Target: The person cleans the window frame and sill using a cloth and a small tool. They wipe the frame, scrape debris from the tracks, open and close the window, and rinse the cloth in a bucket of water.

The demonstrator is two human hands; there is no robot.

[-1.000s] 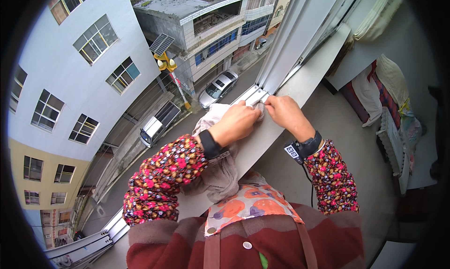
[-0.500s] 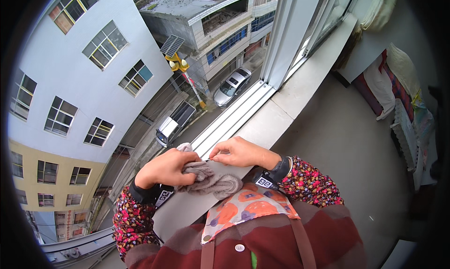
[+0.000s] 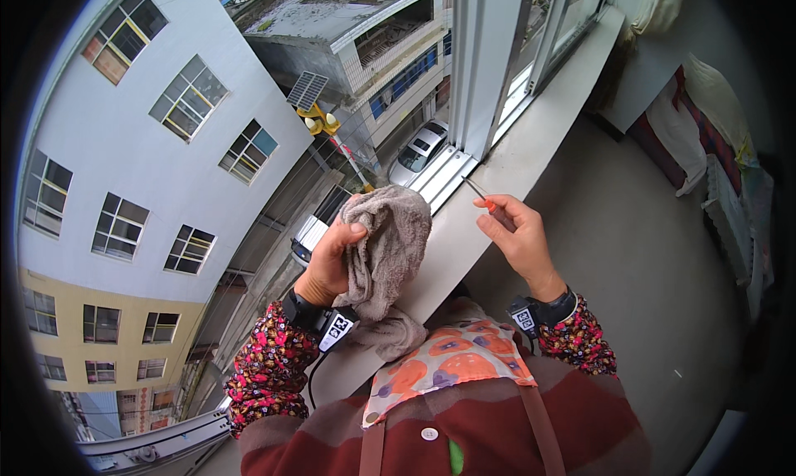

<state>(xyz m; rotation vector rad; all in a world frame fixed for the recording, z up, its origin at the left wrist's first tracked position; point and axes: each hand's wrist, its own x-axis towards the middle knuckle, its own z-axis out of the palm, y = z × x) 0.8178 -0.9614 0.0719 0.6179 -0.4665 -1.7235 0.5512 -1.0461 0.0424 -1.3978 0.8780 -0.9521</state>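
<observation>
My left hand [image 3: 332, 256] grips a grey-brown cloth [image 3: 388, 256] and holds it up in front of my chest, above the open window's edge. The cloth hangs down over my wrist. My right hand [image 3: 518, 235] pinches a thin tool with an orange handle [image 3: 482, 196], its metal tip pointing toward the window track [image 3: 444, 173]. Both hands hover over the grey window sill [image 3: 481, 202]. Each wrist carries a black band with a small tag.
The window stands open; its white frame post [image 3: 481, 61] rises at the centre. Far below are a street, a parked white car [image 3: 419, 153] and buildings. To the right lie the room's grey floor [image 3: 655, 260] and bedding [image 3: 713, 136].
My hands pulled back from the window track toward my chest. The left hand gathered and lifted the cloth; the right hand came off it and now holds the thin tool.
</observation>
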